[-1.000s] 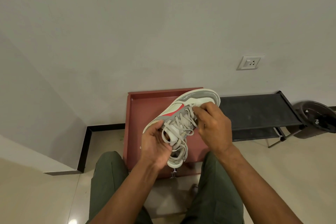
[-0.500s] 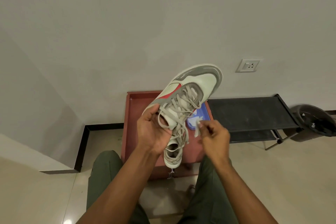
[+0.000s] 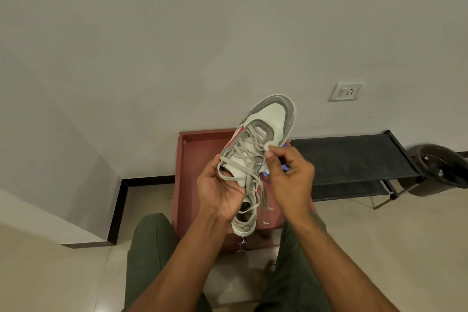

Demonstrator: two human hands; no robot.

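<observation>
Shoe (image 3: 273,116) was held toe-up over the tray (image 3: 192,159), left hand (image 3: 217,192) curled round its middle, right hand (image 3: 291,177) pinching a white wad (image 3: 267,146) against its side; dangling laces (image 3: 263,197) might have snagged fingers, twisting it loose.

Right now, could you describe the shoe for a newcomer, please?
Find the rust-red rectangular tray against the wall. Above it the left hand holds a grey-and-white laced sneaker; it alone has a red side stripe.

Left hand (image 3: 220,190) curled gripping, right hand (image 3: 288,175) raised, fingers (image 3: 269,156) pinching (thumb to forefinger)
</observation>
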